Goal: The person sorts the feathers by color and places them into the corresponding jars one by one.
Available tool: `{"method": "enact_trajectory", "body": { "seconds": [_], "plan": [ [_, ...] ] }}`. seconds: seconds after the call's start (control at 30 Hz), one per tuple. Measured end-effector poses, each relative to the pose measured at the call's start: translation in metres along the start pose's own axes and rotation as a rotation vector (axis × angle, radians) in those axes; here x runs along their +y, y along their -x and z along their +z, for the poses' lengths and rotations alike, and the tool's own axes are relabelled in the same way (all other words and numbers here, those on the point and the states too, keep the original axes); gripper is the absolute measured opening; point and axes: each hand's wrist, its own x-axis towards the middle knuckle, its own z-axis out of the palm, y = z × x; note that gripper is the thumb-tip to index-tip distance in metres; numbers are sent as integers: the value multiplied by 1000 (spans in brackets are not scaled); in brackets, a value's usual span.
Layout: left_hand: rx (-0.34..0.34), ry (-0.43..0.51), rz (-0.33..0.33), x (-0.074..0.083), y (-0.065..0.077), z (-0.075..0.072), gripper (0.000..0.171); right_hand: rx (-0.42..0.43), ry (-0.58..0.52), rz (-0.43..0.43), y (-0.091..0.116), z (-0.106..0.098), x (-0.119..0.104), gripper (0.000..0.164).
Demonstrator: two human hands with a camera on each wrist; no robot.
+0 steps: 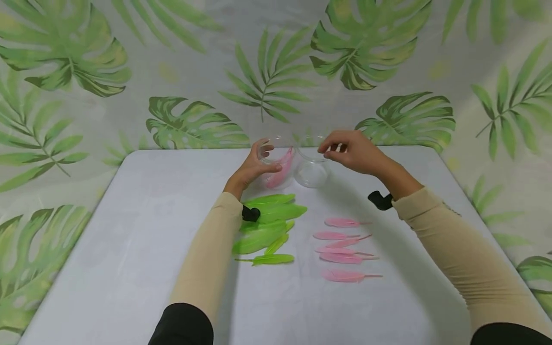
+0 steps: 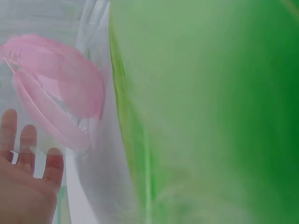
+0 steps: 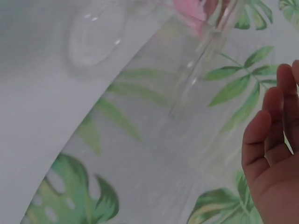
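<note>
My left hand [image 1: 255, 165] grips a clear cup [image 1: 261, 155], its thumb in front and fingers round the side. Pink feathers [image 2: 51, 70] lie slanted inside that cup, showing through its wall. A second clear cup [image 1: 311, 178] stands right beside it on the table. At this cup's rim, my right hand [image 1: 351, 151] pinches with thumb and forefinger. The right wrist view shows that hand's other fingers [image 3: 256, 144] loosely bent, apart from the cup; its thumb is hidden there. Below my left wrist lie several green feathers [image 1: 263, 237], partly under the forearm.
Several pink feathers [image 1: 345, 258] lie in a loose column on the white table [image 1: 129, 230], right of the green ones. Behind the table's back edge hangs a leaf-patterned cloth [image 1: 267, 72]. A black wrist strap part [image 1: 380, 200] juts below the right cuff.
</note>
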Motion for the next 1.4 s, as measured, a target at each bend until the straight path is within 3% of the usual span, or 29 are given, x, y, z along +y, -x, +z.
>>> {"method": "enact_trajectory", "body": {
  "seconds": [0.23, 0.43, 0.6, 0.93, 1.13, 1.4],
  "plan": [
    [6, 14, -2, 1, 1, 1, 101, -72, 102, 48, 62, -10, 25, 17],
    [-1, 1, 13, 1, 1, 1, 101, -186, 49, 117, 106, 6, 60, 19],
    [-15, 4, 15, 2, 0, 0, 100, -260, 13, 179, 129, 19, 75, 20],
    [-20, 17, -4, 2, 1, 1, 101, -269, -16, 205, 146, 40, 88, 14],
    [-8, 20, 5, 0, 1, 2, 101, -220, 38, 202, 145, 49, 86, 10],
    [0, 24, 4, -2, 1, 1, 103, -225, 54, 227, 146, 51, 85, 11]
  ]
}}
